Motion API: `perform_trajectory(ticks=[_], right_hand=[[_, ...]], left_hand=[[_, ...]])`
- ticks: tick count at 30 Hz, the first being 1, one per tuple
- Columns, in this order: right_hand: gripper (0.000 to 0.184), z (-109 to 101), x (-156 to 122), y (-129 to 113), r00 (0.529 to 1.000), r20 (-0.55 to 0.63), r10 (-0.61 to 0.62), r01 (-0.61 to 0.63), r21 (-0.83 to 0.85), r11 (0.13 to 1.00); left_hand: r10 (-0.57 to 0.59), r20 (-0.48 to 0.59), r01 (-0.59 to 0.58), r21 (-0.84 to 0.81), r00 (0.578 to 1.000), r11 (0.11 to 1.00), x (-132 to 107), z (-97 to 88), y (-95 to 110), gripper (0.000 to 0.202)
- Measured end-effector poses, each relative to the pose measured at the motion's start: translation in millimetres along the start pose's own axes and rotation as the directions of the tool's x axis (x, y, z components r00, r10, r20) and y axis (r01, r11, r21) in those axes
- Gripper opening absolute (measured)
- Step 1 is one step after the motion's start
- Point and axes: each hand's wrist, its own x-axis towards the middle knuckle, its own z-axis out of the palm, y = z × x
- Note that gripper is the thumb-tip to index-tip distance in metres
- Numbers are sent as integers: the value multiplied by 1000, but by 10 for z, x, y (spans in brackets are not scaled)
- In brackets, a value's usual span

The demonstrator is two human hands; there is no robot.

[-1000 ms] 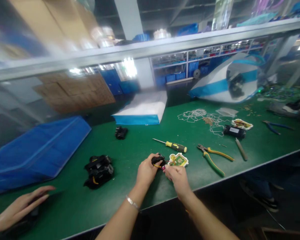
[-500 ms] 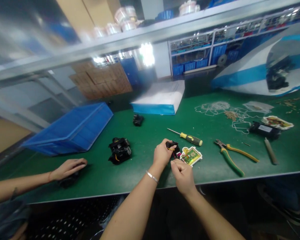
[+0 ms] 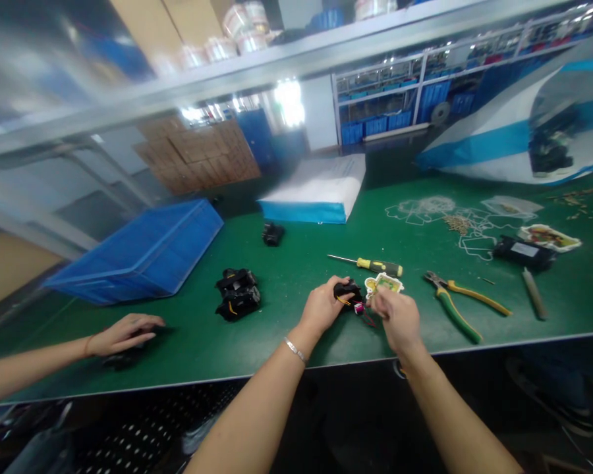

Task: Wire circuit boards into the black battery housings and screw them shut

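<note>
My left hand (image 3: 322,308) is closed round a small black part (image 3: 347,290) with red and yellow wires (image 3: 362,309) hanging from it. My right hand (image 3: 399,318) pinches the near edge of a small green circuit board with a white and yellow rim (image 3: 384,284), lifted just off the green table (image 3: 286,283). The wires run between the black part and the board. Both hands are near the table's front edge.
A yellow-handled screwdriver (image 3: 370,264) and green-yellow pliers (image 3: 454,304) lie just beyond my hands. Black parts (image 3: 238,293) sit to the left, a blue crate (image 3: 143,253) behind them. Another person's hand (image 3: 122,333) rests on a dark object at far left. A black box (image 3: 522,251) lies at right.
My right hand moved right and up, taking hold of the circuit board and lifting it off the table. My left hand stayed on the black part. The view shifted slightly.
</note>
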Motion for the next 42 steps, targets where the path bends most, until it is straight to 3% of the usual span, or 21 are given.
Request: perform_trajectory(ticks=[5, 10, 15, 17, 19, 22, 25, 29, 33, 37, 40, 42], right_hand=[[49, 159, -449, 122, 983, 134, -126, 161, -296, 942], [49, 175, -383, 95, 987, 120, -109, 137, -251, 958], [46, -182, 50, -159, 999, -24, -27, 27, 32, 999], [46, -398, 137, -343, 988, -126, -85, 103, 149, 983], [47, -561, 129, -514, 956, -209, -205, 239, 154, 959], [52, -589, 27, -649, 970, -107, -218, 231, 128, 965], [54, -420, -30, -675, 986, -14, -165, 165, 182, 969], [52, -230, 26, -725, 984, 22, -177, 169, 204, 964], [51, -190, 131, -731, 984, 121, -127, 122, 47, 991], [50, -187, 158, -754, 984, 167, -65, 91, -154, 984], [54, -212, 55, -957, 990, 126, -65, 69, -32, 997], [58, -268, -50, -1168, 989, 138, -52, 45, 52, 998]], left_hand=[[-20, -44, 21, 30, 999, 999, 76, -5, -16, 29], [-47, -41, 48, 32, 998, 998, 83, 11, 17, 29], [35, 28, -36, 30, 999, 999, 43, -63, -54, 32], [-35, -44, 38, 69, 998, 997, 28, -176, -166, 31], [-157, -171, 172, 78, 973, 982, 21, -298, -281, 27], [-157, -183, 173, 75, 971, 982, 36, -379, -330, 25], [-88, -103, 103, 143, 991, 984, 69, -325, -233, 29], [-48, -104, 74, 257, 993, 964, 78, -275, -173, 32], [-96, -161, 138, 275, 982, 952, 38, -354, -261, 28], [-141, -289, 232, 310, 947, 922, -10, -486, -343, 27], [-216, -444, 369, 292, 869, 883, -37, -591, -434, 29], [-294, -483, 450, 244, 825, 859, -47, -645, -513, 32]])
